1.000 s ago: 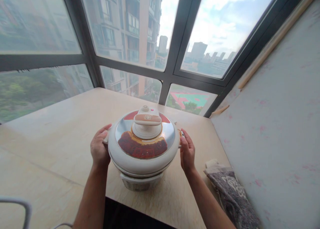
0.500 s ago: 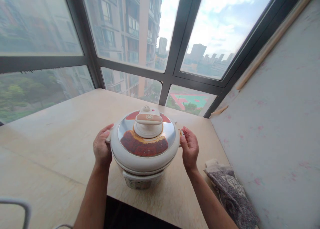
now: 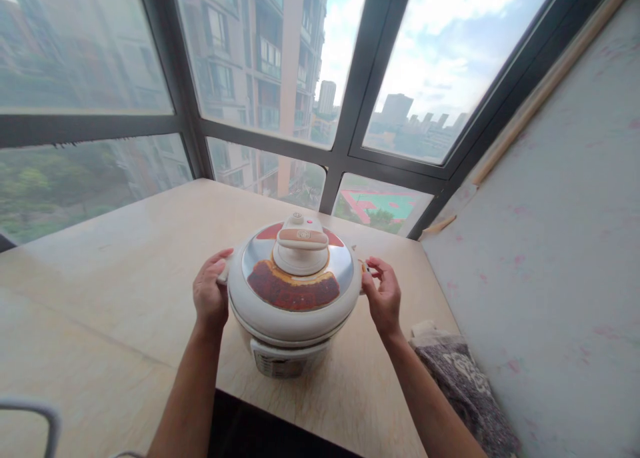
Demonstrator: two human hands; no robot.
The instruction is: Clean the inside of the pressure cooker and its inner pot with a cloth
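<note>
In front of me on the pale sill stands a white electric pressure cooker [image 3: 295, 328], its lid [image 3: 294, 288] on, with shiny metal and brown-red patches around a raised handle [image 3: 303, 240]. My left hand [image 3: 210, 290] is closed around the side handle at the cooker's left. On the opposite side my right hand [image 3: 383, 295] grips the right handle, thumb toward me and fingers curled behind it. A small dark and yellowish bit shows between thumb and fingers there. The control panel [image 3: 280, 365] low on the front faces me, too blurred to read.
Large windows with dark frames [image 3: 340, 158] rise behind the sill [image 3: 150, 265]. At right, a folded grey patterned cloth [image 3: 463, 378] lies against the flowered wall [image 3: 540, 298]. A pale curved metal tube [image 3: 53, 415] shows at the lower left.
The view has shifted slightly, so the cooker and both hands sit a little further right in the picture. Both hands stay on the side handles, and the lid is still on.
</note>
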